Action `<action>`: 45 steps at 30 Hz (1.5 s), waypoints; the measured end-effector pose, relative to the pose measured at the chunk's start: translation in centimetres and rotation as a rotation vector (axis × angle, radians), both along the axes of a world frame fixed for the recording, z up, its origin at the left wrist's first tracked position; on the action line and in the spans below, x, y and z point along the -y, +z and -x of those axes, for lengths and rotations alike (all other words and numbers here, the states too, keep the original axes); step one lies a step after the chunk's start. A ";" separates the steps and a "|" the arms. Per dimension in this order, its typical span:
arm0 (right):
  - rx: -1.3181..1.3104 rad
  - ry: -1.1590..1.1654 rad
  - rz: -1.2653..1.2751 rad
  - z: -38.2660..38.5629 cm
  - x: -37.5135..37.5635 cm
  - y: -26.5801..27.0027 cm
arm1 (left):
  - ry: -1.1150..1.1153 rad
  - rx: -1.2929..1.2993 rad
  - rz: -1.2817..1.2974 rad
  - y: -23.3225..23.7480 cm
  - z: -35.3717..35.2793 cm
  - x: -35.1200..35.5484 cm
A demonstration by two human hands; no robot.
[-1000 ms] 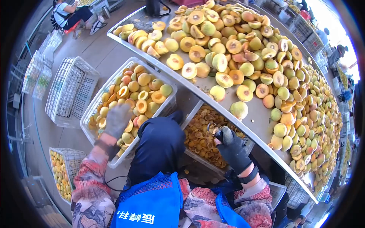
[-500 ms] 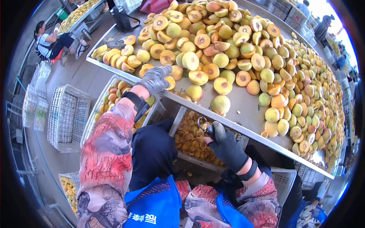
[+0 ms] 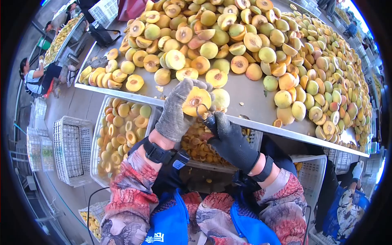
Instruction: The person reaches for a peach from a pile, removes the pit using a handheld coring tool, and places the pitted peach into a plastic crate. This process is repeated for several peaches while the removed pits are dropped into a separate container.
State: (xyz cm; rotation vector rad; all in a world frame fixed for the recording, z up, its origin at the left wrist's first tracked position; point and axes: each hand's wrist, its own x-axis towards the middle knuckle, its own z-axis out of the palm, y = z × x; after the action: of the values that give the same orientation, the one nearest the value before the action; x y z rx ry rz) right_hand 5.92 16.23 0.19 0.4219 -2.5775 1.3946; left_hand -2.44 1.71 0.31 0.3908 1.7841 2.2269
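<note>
My left hand [image 3: 173,110], in a grey glove, grips a peach half [image 3: 197,100] just above the metal table's front edge. Its yellow cut face, brownish in the middle, is turned up toward me. Closed round the dark handle of a pitting tool [image 3: 209,121] is my right hand [image 3: 234,145], in a black glove. The tool's curved metal loop lies against the lower part of the cut face. Behind the left fingers, another peach [image 3: 221,99] rests on the table. Below both hands stands a crate holding peach scraps [image 3: 200,143].
A large heap of halved peaches [image 3: 261,41] covers much of the metal table [image 3: 247,98]. To the left, a white crate [image 3: 96,163] holds peach halves beside another white crate [image 3: 65,155]. A black bag [image 3: 102,36] sits at the table's far left corner. Other people work nearby.
My left hand has come back from the fruit at the table edge with a peach half in its grip. My right hand has raised the pitting tool to the fruit.
</note>
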 end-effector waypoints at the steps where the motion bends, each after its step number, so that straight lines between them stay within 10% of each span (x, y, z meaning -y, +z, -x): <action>1: -0.037 0.028 -0.050 0.0 -0.2 -0.1 | 0.022 0.190 -0.228 0.9 -0.5 -0.6; 15: 0.099 -0.001 0.042 0.4 0.3 -2.4 | 0.009 0.155 -0.360 -0.2 -1.5 -1.1; 18: 0.068 -0.006 -0.068 0.0 0.8 -2.8 | 0.124 -0.223 0.174 -0.3 -1.8 -0.9; 20: 0.002 0.064 0.006 0.0 0.7 -2.4 | 0.027 0.104 -0.289 0.0 -1.9 -0.9; 28: 0.086 -0.072 0.127 0.1 1.1 -1.3 | 0.110 -0.055 -0.298 0.6 -1.7 -1.7; 31: 0.779 -0.056 0.710 -0.2 0.7 0.8 | 0.185 -0.228 -0.151 0.8 -1.3 -1.2; 34: 0.908 -0.066 1.099 0.1 0.5 2.0 | 0.141 -0.134 -0.230 0.7 -2.1 -1.9; 40: 0.665 -0.242 0.836 2.5 -1.6 0.1 | 0.100 -0.124 -0.023 0.0 -2.3 -2.6; 42: 0.029 -0.279 0.155 2.8 -1.7 -0.4 | 0.092 0.285 -0.324 -0.3 -1.7 -2.1; 44: 0.054 -0.317 0.139 2.5 -1.6 0.2 | 0.316 -0.059 0.106 -0.9 -2.0 -2.0; 45: 0.166 -0.304 0.201 2.3 -1.4 0.4 | 0.271 0.166 -0.203 -0.6 -1.5 -1.5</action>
State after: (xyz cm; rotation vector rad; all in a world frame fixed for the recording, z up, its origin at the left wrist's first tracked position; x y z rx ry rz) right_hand 3.59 17.62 0.56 -0.1160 -2.4561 1.6070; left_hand -0.99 3.25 -0.33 -0.0024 1.6129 2.5508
